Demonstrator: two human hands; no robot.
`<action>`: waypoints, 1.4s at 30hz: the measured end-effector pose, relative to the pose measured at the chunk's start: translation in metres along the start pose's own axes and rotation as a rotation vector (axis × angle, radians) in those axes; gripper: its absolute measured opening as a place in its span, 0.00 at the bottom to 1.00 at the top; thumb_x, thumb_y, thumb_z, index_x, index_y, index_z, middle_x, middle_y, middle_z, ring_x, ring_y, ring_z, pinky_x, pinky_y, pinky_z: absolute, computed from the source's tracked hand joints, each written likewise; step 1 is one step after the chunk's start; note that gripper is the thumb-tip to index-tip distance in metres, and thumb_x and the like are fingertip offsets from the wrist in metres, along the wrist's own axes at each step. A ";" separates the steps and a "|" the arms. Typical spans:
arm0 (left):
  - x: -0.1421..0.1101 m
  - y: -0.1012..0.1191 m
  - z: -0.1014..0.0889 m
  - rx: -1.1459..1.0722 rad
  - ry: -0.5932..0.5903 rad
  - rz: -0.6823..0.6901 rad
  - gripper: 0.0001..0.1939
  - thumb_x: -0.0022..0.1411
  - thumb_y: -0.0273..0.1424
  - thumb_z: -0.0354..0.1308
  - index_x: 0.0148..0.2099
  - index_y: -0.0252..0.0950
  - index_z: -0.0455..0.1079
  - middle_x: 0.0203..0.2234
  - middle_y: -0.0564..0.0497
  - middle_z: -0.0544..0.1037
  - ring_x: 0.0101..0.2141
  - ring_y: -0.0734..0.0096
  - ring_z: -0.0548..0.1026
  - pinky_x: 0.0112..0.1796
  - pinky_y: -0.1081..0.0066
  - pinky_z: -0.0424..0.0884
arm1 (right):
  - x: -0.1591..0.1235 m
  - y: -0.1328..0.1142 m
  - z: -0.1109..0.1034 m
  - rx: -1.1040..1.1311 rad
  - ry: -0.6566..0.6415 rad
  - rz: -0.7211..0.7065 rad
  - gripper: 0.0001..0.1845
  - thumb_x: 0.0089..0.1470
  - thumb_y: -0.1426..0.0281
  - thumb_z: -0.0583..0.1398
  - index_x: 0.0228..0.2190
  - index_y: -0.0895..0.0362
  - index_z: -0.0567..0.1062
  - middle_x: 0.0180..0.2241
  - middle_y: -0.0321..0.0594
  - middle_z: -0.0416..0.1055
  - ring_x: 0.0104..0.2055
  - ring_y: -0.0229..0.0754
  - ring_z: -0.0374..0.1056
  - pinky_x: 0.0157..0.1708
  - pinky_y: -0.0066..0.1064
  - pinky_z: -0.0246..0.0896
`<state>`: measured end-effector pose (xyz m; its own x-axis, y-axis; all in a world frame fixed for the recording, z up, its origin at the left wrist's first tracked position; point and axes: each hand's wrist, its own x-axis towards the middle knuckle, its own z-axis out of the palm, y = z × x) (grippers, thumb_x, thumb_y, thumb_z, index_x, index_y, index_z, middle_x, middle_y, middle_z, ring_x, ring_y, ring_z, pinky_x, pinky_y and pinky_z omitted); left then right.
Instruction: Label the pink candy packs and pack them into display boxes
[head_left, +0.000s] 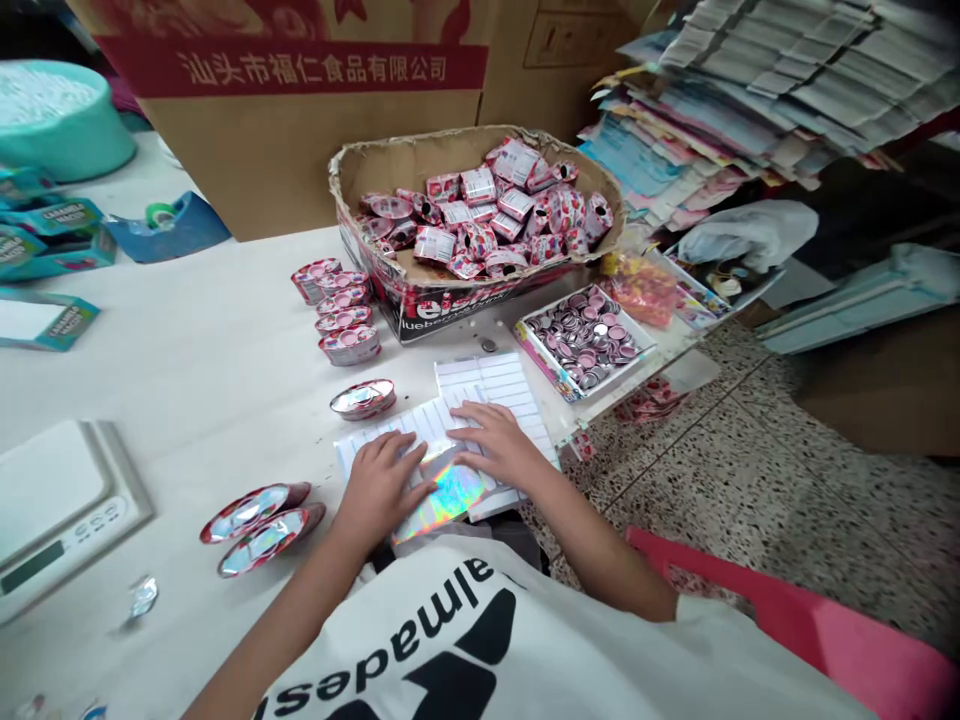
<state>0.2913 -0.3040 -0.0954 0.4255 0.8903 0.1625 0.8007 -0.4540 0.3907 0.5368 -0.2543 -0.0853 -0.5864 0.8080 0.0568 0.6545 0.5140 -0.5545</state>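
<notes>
My left hand (380,490) rests on striped white sheets (491,376) at the table's front edge, fingers spread. Its thumb lies by a shiny rainbow-coloured foil sheet (450,497). On the same striped sheets, my right hand (501,445) lies flat with fingers apart, its thumb near the foil's upper edge. Just beyond the left hand stands a small oval red-and-pink packet (363,399) with a silvery top. Two more such packets (262,530) stand to the left. Neither hand appears to grip anything.
A cut-down cardboard box (450,300) holds many packets, with a row of packets (345,310) beside it. Right of it sits a tray (538,365) of small round metal lids. A scale (112,490), tape dispenser (176,230) and teal tub (67,140) are left.
</notes>
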 end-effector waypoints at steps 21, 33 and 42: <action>-0.007 0.002 0.009 -0.122 0.092 0.023 0.13 0.65 0.37 0.58 0.49 0.39 0.73 0.44 0.45 0.78 0.45 0.59 0.72 0.47 0.56 0.67 | -0.030 -0.007 0.025 -0.078 0.221 -0.029 0.10 0.63 0.68 0.58 0.43 0.52 0.79 0.47 0.44 0.75 0.54 0.47 0.66 0.53 0.44 0.55; -0.007 0.002 0.008 -0.148 0.113 0.028 0.12 0.65 0.37 0.58 0.49 0.40 0.74 0.44 0.44 0.78 0.45 0.59 0.72 0.47 0.55 0.68 | -0.058 -0.032 -0.009 0.039 -0.035 0.043 0.05 0.50 0.69 0.68 0.31 0.55 0.77 0.46 0.45 0.73 0.52 0.50 0.66 0.53 0.46 0.58; -0.004 0.013 -0.004 -0.174 0.064 -0.034 0.10 0.66 0.33 0.56 0.45 0.39 0.76 0.42 0.45 0.79 0.44 0.59 0.74 0.46 0.57 0.70 | -0.040 -0.068 -0.089 0.674 -0.290 0.148 0.05 0.49 0.72 0.67 0.25 0.53 0.76 0.33 0.36 0.77 0.38 0.41 0.73 0.43 0.33 0.67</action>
<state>0.2982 -0.3128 -0.0877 0.3674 0.9080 0.2012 0.7268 -0.4153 0.5471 0.5583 -0.2962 0.0245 -0.6780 0.6990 -0.2275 0.3567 0.0422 -0.9333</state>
